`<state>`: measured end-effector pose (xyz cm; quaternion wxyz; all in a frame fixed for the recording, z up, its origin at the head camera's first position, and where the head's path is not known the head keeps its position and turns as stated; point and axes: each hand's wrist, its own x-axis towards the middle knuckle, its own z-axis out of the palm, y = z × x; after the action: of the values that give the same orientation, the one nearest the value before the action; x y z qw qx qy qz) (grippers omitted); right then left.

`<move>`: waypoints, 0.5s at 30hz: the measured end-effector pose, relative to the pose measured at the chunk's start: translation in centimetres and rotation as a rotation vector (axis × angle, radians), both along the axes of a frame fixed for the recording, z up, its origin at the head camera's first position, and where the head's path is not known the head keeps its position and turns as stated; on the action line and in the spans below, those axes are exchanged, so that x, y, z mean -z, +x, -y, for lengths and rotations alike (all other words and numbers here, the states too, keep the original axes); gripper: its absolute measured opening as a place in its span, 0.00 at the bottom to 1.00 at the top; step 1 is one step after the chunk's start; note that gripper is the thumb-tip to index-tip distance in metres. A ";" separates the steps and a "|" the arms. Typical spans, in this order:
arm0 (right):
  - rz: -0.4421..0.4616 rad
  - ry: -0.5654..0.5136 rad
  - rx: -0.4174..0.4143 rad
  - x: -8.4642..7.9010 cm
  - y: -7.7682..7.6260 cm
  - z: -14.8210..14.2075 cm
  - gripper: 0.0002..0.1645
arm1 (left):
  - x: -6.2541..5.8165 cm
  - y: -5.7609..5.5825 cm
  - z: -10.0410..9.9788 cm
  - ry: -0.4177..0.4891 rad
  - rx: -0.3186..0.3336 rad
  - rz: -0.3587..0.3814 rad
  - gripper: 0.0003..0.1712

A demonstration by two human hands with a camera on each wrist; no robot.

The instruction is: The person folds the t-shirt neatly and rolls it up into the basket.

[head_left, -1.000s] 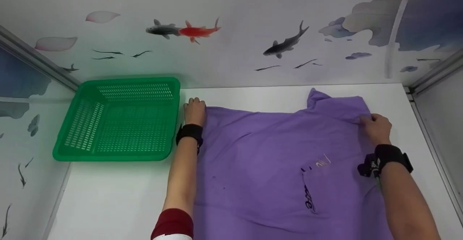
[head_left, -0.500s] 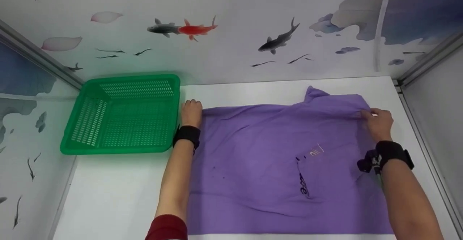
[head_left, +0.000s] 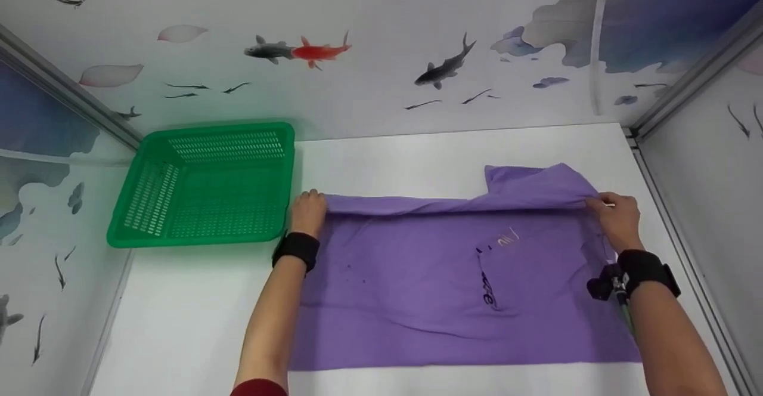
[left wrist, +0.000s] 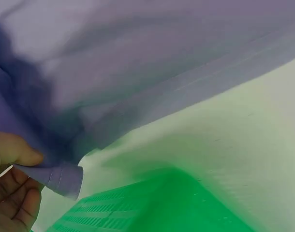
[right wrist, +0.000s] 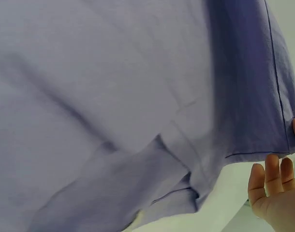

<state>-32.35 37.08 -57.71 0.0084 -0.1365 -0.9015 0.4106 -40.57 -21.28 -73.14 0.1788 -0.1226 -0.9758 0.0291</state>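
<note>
A purple T-shirt (head_left: 417, 288) with a small dark and light print lies spread on the white table (head_left: 381, 166). My left hand (head_left: 309, 212) pinches its upper left corner; in the left wrist view, thumb and fingers hold a stitched hem (left wrist: 65, 180). At the upper right, my right hand (head_left: 620, 222) grips the shirt's edge, and the right wrist view shows the cloth between thumb and fingers (right wrist: 272, 176). Between both hands the far edge is raised and folded over toward me. A flap of cloth (head_left: 530, 184) sticks out beyond the fold near the right hand.
Left of the shirt stands a green perforated basket (head_left: 197, 242), close to my left hand. A white wall panel (head_left: 369, 104) with painted fish rises behind the table. Side panels with metal strips (head_left: 694, 77) bound the table left and right.
Both hands have pulled the shirt's far edge toward me, so it lifts and folds over. The near edge has come into view. The camera view has shifted slightly.
</note>
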 end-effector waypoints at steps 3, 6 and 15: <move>0.011 -0.002 -0.005 0.5 0.8 -0.1 0.25 | 6.5 -1.2 1.8 -0.016 0.014 -0.002 0.06; 0.033 -0.013 0.002 1.1 1.6 -0.3 0.26 | 6.8 -0.1 1.6 -0.016 0.018 0.026 0.03; -0.033 0.081 -0.027 3.2 3.6 -0.4 0.18 | -0.3 6.4 -1.0 -0.003 -0.036 0.092 0.11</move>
<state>-28.75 37.44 -60.92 0.0233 -0.1172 -0.9189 0.3760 -34.15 -20.32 -72.87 0.1328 -0.1065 -0.9850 0.0279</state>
